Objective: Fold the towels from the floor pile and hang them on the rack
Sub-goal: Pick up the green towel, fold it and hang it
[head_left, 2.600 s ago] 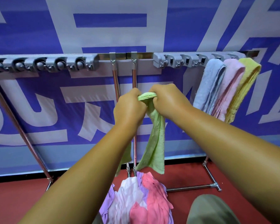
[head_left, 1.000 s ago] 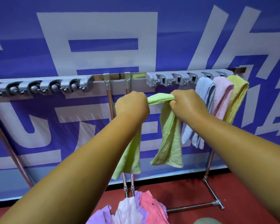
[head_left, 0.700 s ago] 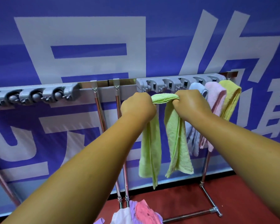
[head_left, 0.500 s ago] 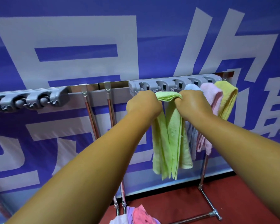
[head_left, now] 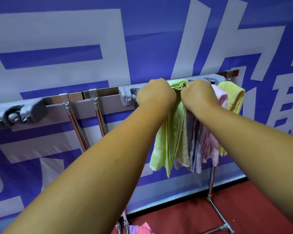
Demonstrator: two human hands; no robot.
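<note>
A folded green towel (head_left: 172,137) hangs down from between my two fists, its top fold up against the grey clip holder (head_left: 125,96) of the rack. My left hand (head_left: 155,93) grips the fold on its left side. My right hand (head_left: 199,95) grips it on the right. Behind my right arm hang a pale blue towel (head_left: 195,149), a pink towel (head_left: 210,146) and a yellow towel (head_left: 233,97). The clip under the green fold is hidden by my hands. A small part of the floor pile (head_left: 142,229) shows at the bottom edge.
The rack's metal rail (head_left: 78,97) runs left to a second grey clip holder (head_left: 17,112). Two copper-coloured uprights (head_left: 100,119) stand in the middle. A chrome leg and foot (head_left: 216,210) stand on the red floor at the right. A blue and white banner covers the wall behind.
Both hands have carried the green towel up and to the right, from in front of the rack's middle to the right clip holder, and drawn closer together. The camera view has risen.
</note>
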